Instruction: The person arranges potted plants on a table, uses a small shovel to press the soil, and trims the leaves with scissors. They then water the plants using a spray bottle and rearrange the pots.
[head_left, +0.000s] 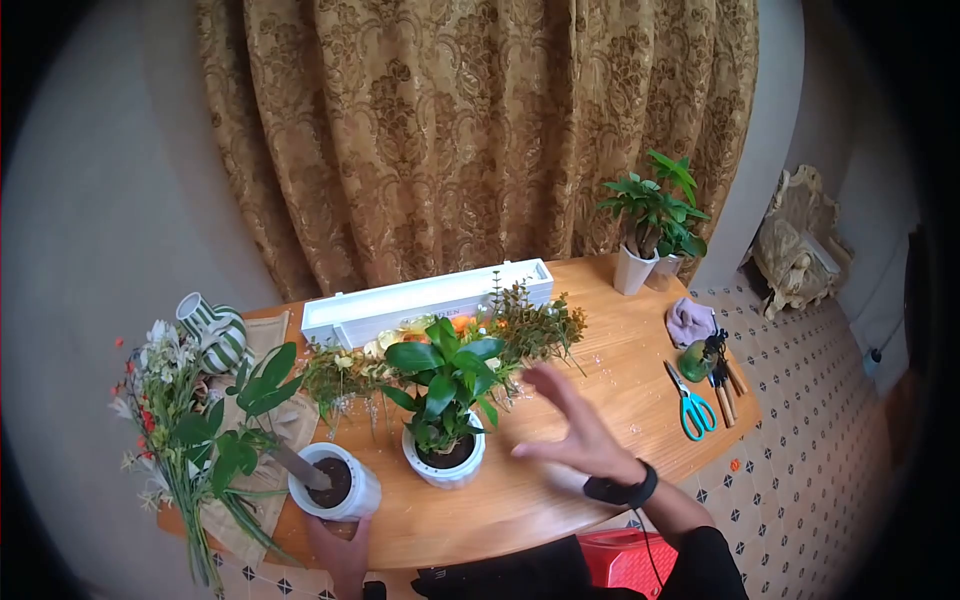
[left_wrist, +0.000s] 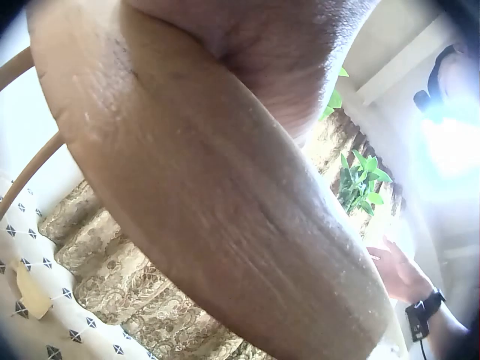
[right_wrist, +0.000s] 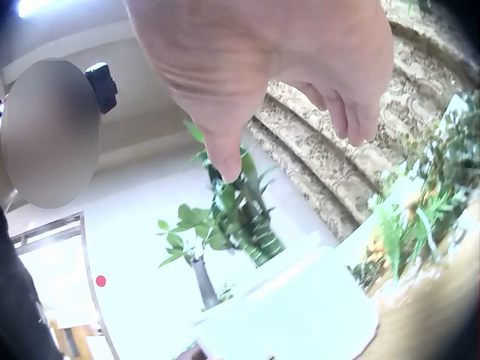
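Note:
At the table's front left, a white pot (head_left: 365, 497) holds dark soil and a thick-stemmed leafy plant (head_left: 262, 385) that leans left. My left hand (head_left: 342, 552) grips this pot low on its near side, the fingers partly hidden by it. Just right of it stands a second white pot (head_left: 445, 478) with an upright, broad-leaved green plant (head_left: 440, 375). My right hand (head_left: 580, 430) hovers to the right of that second pot, fingers spread and nothing in them. In the right wrist view, the same hand (right_wrist: 277, 75) hangs above a white pot's rim.
Behind the pots lie artificial flowers (head_left: 385, 355) and a long white planter box (head_left: 430, 300). Cut flowers (head_left: 165, 440) and a striped vase (head_left: 222, 340) are at left. Teal scissors (head_left: 694, 410), wooden-handled tools (head_left: 727, 405), a cloth (head_left: 690, 322) and potted plants (head_left: 635, 270) stand right.

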